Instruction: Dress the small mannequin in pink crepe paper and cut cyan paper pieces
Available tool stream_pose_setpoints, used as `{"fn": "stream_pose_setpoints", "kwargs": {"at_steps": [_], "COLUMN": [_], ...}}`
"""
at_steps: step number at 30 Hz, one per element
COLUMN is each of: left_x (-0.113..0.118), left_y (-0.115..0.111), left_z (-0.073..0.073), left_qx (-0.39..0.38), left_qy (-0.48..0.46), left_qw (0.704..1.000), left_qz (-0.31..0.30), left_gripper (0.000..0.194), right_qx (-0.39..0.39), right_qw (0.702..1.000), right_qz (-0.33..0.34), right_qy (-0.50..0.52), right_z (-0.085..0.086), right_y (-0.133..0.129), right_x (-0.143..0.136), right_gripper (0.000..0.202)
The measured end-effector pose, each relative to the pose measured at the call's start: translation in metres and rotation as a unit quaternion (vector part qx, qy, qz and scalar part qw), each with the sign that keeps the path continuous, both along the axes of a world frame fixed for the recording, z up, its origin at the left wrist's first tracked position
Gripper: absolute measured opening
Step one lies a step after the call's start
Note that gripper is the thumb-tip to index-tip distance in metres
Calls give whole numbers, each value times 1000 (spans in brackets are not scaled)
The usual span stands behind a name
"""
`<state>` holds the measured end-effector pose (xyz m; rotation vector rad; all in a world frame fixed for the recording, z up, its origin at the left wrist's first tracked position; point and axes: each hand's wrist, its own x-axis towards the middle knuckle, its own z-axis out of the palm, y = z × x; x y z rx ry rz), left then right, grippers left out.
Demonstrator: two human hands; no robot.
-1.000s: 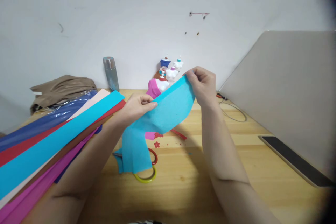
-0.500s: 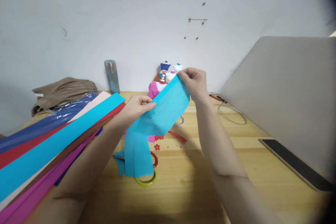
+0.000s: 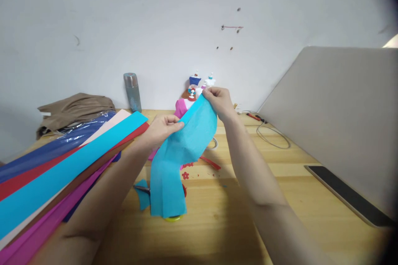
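Observation:
A strip of blue crepe paper (image 3: 186, 145) hangs between my hands, its upper edge folded over. My left hand (image 3: 163, 129) pinches that edge near the middle, thumb on top. Further up and to the right, my right hand (image 3: 219, 100) grips the strip's far corner. The loose end drapes down over a pair of scissors (image 3: 142, 189), hiding most of them. Their blade tip lies across a small blue paper scrap (image 3: 144, 203). A yellow ring (image 3: 173, 218) peeks out below the strip. Behind the paper stand small doll-like figures (image 3: 193, 91) in paper clothes, partly covered.
Folded colored paper strips (image 3: 74, 157) fan out at the left, beside brown cloth (image 3: 77, 109). A metal flask (image 3: 132, 92) stands by the wall. Red paper bits (image 3: 185, 176) and a tape roll (image 3: 212, 144) lie mid-table. A phone (image 3: 348, 194) and cable (image 3: 273, 138) are right, near a grey panel (image 3: 342, 112).
My right hand has moved left and slightly down, closer to my left hand. The paper now sags more, and its hanging end covers more of the scissors and the yellow ring.

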<state>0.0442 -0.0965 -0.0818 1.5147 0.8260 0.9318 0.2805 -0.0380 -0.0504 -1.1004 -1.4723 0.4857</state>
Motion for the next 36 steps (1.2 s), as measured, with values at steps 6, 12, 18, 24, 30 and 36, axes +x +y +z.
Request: {"fn": "stream_pose_setpoints", "kwargs": {"at_steps": [6, 12, 18, 24, 30, 36], "left_x": [2, -2, -4, 0, 9, 16], "left_y": [-2, -5, -19, -27, -27, -27], "left_z": [1, 7, 19, 23, 11, 5], "left_qx": [-44, -39, -20, -14, -45, -27], "left_qy": [-24, -53, -92, -110, -100, -101], "left_qw": [999, 998, 995, 994, 994, 994], "left_qz": [-8, -13, -16, -20, -21, -7], "left_gripper": [35, 31, 28, 28, 31, 35], "right_qx": [-73, -89, 43, 237, 247, 210], "right_qw": [996, 992, 997, 946, 937, 931], "right_qz": [35, 37, -51, -73, -111, -91], "right_qy": [34, 80, 45, -208, -221, -286], "right_z": [-5, -21, -44, -54, -51, -51], "right_y": [6, -7, -41, -64, -70, -60], "right_x": [-1, 10, 31, 23, -4, -2], "right_gripper": [45, 46, 55, 92, 72, 57]}}
